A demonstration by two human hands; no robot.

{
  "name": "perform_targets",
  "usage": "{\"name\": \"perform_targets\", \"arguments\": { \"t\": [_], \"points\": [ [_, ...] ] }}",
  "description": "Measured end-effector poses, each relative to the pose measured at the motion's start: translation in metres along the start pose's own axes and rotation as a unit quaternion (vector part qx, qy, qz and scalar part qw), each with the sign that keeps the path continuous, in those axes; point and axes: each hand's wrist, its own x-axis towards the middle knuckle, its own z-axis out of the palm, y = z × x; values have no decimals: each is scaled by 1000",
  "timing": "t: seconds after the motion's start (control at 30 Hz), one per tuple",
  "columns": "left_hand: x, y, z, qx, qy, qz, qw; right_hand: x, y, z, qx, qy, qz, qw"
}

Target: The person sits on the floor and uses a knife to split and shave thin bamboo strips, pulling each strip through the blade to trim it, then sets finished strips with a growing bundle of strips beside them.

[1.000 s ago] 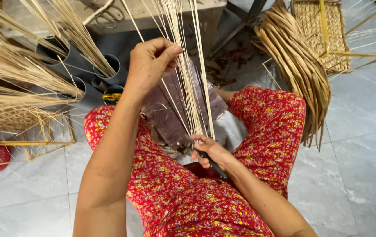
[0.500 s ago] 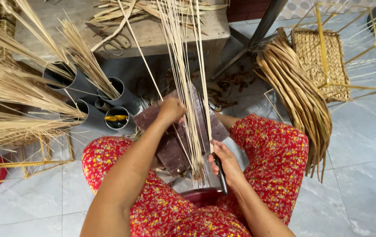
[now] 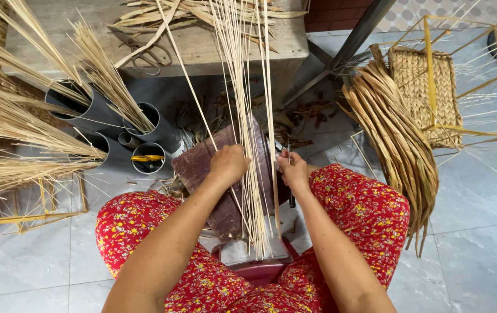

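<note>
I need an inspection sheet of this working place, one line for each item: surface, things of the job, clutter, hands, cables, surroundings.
Surface: grey tiled floor; dark wooden board leaning over the lap.
Job's things: bundle of thin pale sticks lying across the board; dark-handled tool, blade not clear.
Clutter: dry scraps on the floor; scissors and loose strips on the wooden bench.
Hands: left hand pressing on the sticks; right hand closed on the tool.
Cables: nothing seen.
Surroundings: grey tubes holding straw; bundle of flat brown fibre; woven panel in a yellow wire frame.
</note>
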Motion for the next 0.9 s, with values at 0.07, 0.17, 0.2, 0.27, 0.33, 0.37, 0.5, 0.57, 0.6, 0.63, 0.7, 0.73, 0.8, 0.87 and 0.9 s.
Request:
{"name": "perform_targets", "arguments": {
  "t": [0.07,0.17,0.2,0.27,0.33,0.37,0.5,0.57,0.6,0.63,0.7,0.73,0.8,0.87,0.9],
  "points": [
    [-4,4,3,8,-5,19,1000,3,1,5,-24,14,1,1000],
    [-5,9,8,8,-12,36,999,6,2,9,-60,19,-6,998],
    [-5,10,9,5,-13,40,999,8,2,10,-73,17,-10,997],
    [-4,11,11,9,-25,29,999,10,0,11,-41,7,-6,999],
    [-2,12,13,-3,-28,20,999,12,-1,11,-13,-3,-12,1000],
    [0,12,15,-18,-27,17,999,11,-2,11,-1,-7,-19,1000],
    [5,18,19,-61,-30,6,998,13,1,8,29,-12,-51,998],
    [6,25,21,-121,-97,-35,987,16,4,4,44,-13,-49,998],
    [7,29,22,-151,-131,-54,978,18,5,2,53,-14,-48,997],
    [6,31,22,-138,-128,-52,981,20,7,-1,48,-3,-39,998],
    [6,36,23,-112,-123,-48,985,23,8,-4,37,18,-20,999],
    [6,37,22,-101,-117,-36,987,23,9,-4,9,39,-68,997],
    [6,37,21,-79,-105,-12,991,23,9,-3,-48,77,-165,982],
    [8,37,20,-78,-78,8,994,19,10,0,-107,124,-204,965],
    [8,37,21,-79,-65,18,995,15,9,2,-137,146,-223,954]
  ]
}}
